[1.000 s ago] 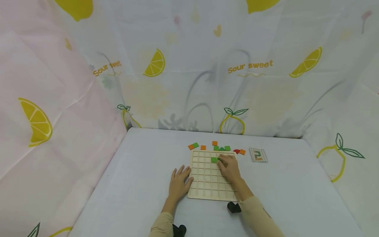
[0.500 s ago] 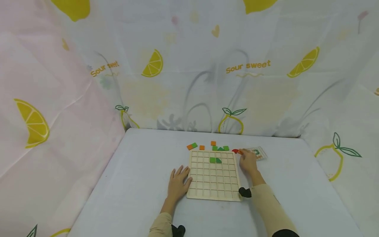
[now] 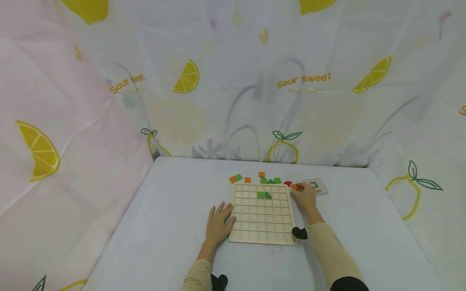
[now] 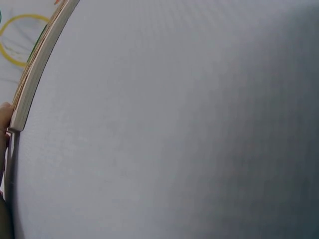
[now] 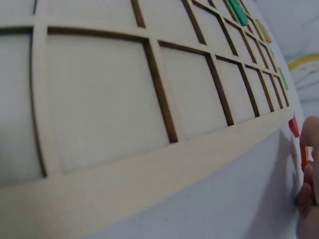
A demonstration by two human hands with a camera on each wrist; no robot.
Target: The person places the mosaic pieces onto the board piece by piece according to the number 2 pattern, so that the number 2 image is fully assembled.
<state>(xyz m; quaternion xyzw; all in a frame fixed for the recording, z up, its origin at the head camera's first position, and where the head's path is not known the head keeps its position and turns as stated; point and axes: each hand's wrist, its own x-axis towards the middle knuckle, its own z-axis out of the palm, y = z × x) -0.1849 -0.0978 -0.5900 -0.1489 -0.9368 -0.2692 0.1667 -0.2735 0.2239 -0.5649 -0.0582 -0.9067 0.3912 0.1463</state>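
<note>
In the head view, my right hand (image 3: pixel 306 198) pinches an orange square tile (image 3: pixel 294 186) just off the far right corner of a wooden grid board (image 3: pixel 262 218). The right wrist view catches the same orange tile (image 5: pixel 303 155) between thumb and fingers at its right edge. My left hand (image 3: pixel 217 226) rests with spread fingers at the board's left side, fingertips and thumb at its edge. A light green square tile (image 3: pixel 260 195) and a darker green piece (image 3: pixel 268 195), rounded on one side, sit side by side in the board's second row from the far edge.
Beyond the board lie orange tiles (image 3: pixel 247 180), green squares (image 3: pixel 277 180), a green triangle (image 3: pixel 270 181) and a red fan-shaped piece (image 3: pixel 287 183). A pattern card (image 3: pixel 320 186) lies partly behind my right hand. A printed curtain (image 3: pixel 233 101) rises behind the white table (image 3: pixel 174 202).
My right hand has let go of the darker green piece on the board and moved right to the orange tile, which it now pinches. My left hand has stayed at the board's edge.
</note>
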